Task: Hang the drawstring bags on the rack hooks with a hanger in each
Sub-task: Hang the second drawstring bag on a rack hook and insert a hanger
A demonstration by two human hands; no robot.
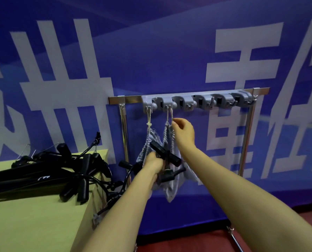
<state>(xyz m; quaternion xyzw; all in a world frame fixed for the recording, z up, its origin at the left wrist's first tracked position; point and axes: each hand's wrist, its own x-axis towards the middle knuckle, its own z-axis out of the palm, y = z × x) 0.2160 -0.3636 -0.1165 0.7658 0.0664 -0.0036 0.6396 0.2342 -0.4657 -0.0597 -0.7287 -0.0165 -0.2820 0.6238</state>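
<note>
Your left hand (153, 165) grips a thick black hanger (174, 159) at the mouth of a crumpled grey fabric drawstring bag (170, 191). Your right hand (184, 132) pinches its pale cord (171, 113), looped on the grey plastic hook rail (197, 102). 1 matching bag (151, 140) hangs just left.

Person's two bare arms, head view.
Bare left hand (154, 165) and bare right hand (184, 131), each on a long bare forearm: left forearm (126, 206), right forearm (242, 195). Skin uncovered from fingertips to the frame edge. Slim wrists, smooth outline. Nails too small to tell; upper arms out of frame.
</note>
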